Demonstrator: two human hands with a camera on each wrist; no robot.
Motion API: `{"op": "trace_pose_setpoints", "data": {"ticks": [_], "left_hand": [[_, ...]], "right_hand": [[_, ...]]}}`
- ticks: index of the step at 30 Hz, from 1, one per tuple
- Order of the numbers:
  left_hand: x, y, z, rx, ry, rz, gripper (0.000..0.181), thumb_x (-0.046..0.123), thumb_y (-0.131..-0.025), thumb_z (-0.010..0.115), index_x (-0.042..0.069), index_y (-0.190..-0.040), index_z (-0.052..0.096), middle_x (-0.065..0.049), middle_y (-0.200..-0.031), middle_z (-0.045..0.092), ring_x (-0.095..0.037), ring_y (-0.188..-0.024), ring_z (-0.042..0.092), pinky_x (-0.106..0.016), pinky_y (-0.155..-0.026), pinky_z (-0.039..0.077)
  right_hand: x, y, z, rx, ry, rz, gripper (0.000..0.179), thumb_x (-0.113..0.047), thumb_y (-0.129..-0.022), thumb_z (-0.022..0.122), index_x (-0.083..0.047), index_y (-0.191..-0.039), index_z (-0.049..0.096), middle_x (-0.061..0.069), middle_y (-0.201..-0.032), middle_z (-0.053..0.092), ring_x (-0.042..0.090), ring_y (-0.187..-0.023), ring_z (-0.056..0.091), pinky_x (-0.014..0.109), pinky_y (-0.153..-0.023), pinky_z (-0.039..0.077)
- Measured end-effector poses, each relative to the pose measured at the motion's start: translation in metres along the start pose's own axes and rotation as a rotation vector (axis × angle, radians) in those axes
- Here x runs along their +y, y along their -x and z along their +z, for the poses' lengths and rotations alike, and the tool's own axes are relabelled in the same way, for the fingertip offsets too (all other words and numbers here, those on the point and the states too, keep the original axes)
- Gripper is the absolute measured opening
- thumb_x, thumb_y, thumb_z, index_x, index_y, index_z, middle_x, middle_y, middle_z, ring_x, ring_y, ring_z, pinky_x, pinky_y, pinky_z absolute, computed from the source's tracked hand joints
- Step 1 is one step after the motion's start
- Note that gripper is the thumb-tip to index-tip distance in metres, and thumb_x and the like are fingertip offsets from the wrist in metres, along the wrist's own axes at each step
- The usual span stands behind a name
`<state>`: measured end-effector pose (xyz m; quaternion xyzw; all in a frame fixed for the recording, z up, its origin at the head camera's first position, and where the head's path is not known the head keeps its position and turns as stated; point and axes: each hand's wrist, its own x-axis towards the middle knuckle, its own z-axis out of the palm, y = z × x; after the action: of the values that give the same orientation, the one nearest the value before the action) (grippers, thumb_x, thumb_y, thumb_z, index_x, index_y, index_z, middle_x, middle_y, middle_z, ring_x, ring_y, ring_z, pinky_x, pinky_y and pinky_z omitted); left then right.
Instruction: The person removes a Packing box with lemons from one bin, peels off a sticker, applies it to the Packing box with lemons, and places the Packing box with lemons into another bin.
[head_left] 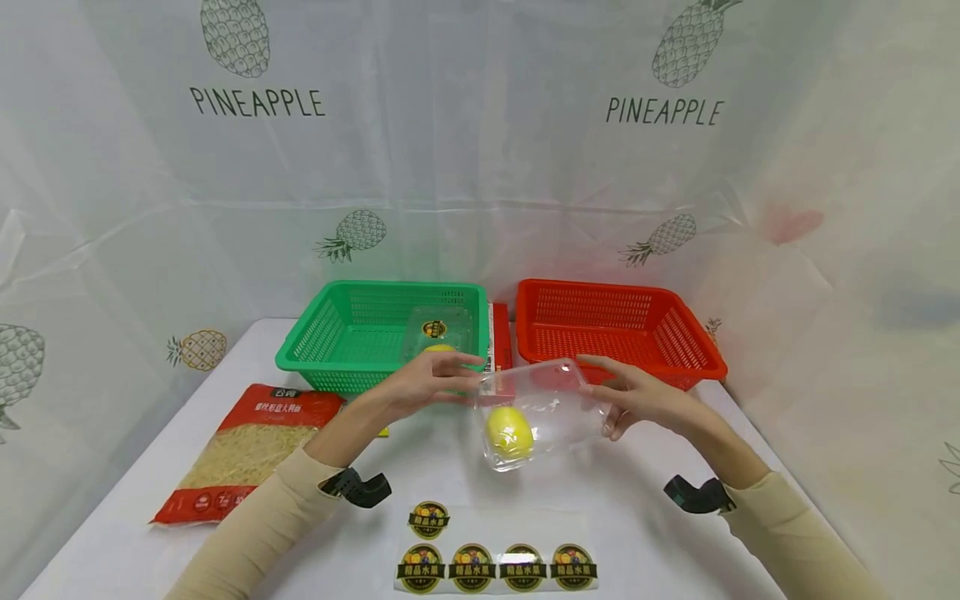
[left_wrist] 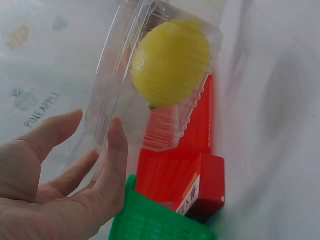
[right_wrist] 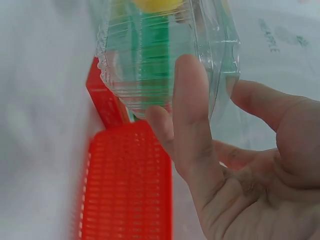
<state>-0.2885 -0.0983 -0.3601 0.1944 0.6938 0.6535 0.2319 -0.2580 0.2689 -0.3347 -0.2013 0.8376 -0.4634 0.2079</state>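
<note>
A clear plastic fruit box [head_left: 551,417] with a yellow lemon [head_left: 510,432] inside is held tilted above the table, between both hands. My right hand [head_left: 637,396] grips its right end, the thumb on one side and the fingers on the other, as the right wrist view shows. At the box's left end is my left hand [head_left: 431,383], its fingers fairly straight. In the left wrist view those fingertips [left_wrist: 117,132] lie against or very near the box edge, and the thumb [left_wrist: 70,122] stands apart from it. The lemon [left_wrist: 172,62] shows through the plastic.
A green basket [head_left: 345,367] behind the left hand contains another clear box [head_left: 420,321] with a round label and a yellow fruit. A red basket [head_left: 600,292] stands at right, a red carton [head_left: 501,321] between them. A pasta bag [head_left: 255,442] lies left; a sticker sheet [head_left: 525,525] lies in front.
</note>
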Motion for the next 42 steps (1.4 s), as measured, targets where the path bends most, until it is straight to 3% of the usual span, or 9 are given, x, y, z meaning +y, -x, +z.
{"op": "trace_pose_setpoints", "data": {"ticks": [5, 10, 20, 28, 37, 42], "left_hand": [[-0.009, 0.009, -0.006, 0.018, -0.060, 0.007, 0.055, 0.017, -0.090, 0.072, 0.003, -0.139, 0.053, -0.020, -0.137, 0.055, -0.026, -0.113, 0.064, -0.038, -0.096, 0.055], [-0.019, 0.015, -0.010, 0.017, -0.094, -0.001, 0.057, 0.018, -0.089, 0.072, 0.001, -0.140, 0.052, -0.022, -0.139, 0.054, -0.020, -0.104, 0.068, -0.036, -0.097, 0.054], [-0.037, 0.022, -0.014, 0.106, -0.082, -0.010, 0.054, 0.021, -0.088, 0.074, 0.001, -0.134, 0.057, -0.013, -0.131, 0.063, -0.019, -0.102, 0.069, -0.036, -0.097, 0.054], [-0.046, 0.026, -0.014, 0.176, -0.058, 0.001, 0.050, 0.024, -0.088, 0.075, 0.002, -0.131, 0.061, -0.018, -0.136, 0.059, -0.017, -0.104, 0.069, -0.033, -0.098, 0.053], [-0.056, 0.021, -0.019, 0.251, -0.065, 0.009, 0.051, 0.023, -0.087, 0.075, 0.001, -0.131, 0.060, -0.019, -0.134, 0.060, -0.012, -0.104, 0.065, -0.041, -0.102, 0.050], [-0.060, 0.020, -0.018, 0.294, -0.084, 0.004, 0.045, 0.021, -0.086, 0.076, 0.005, -0.126, 0.065, -0.015, -0.130, 0.064, -0.010, -0.103, 0.065, -0.032, -0.096, 0.052]], "right_hand": [[0.006, -0.001, 0.009, -0.036, -0.023, -0.020, 0.066, -0.029, -0.100, 0.056, -0.021, -0.157, 0.023, 0.025, -0.115, 0.064, 0.031, -0.071, 0.071, 0.042, -0.072, 0.061], [0.011, -0.003, 0.019, -0.060, -0.066, 0.015, 0.067, -0.030, -0.100, 0.056, -0.018, -0.157, 0.022, 0.029, -0.120, 0.061, 0.028, -0.072, 0.070, 0.041, -0.074, 0.061], [0.020, -0.007, 0.036, -0.092, -0.149, 0.029, 0.069, -0.026, -0.099, 0.058, -0.017, -0.156, 0.022, 0.025, -0.120, 0.061, 0.028, -0.075, 0.071, 0.040, -0.076, 0.061], [0.029, -0.014, 0.046, -0.099, -0.179, 0.034, 0.072, -0.027, -0.098, 0.060, -0.016, -0.157, 0.019, 0.026, -0.119, 0.061, 0.026, -0.077, 0.071, 0.038, -0.076, 0.061], [0.031, -0.020, 0.053, -0.076, -0.191, 0.033, 0.078, -0.027, -0.097, 0.061, -0.014, -0.158, 0.015, 0.033, -0.125, 0.057, 0.026, -0.080, 0.073, 0.037, -0.078, 0.061], [0.035, -0.023, 0.057, -0.074, -0.202, 0.033, 0.078, -0.025, -0.096, 0.063, -0.016, -0.158, 0.015, 0.032, -0.123, 0.057, 0.026, -0.081, 0.072, 0.038, -0.079, 0.060]]}}
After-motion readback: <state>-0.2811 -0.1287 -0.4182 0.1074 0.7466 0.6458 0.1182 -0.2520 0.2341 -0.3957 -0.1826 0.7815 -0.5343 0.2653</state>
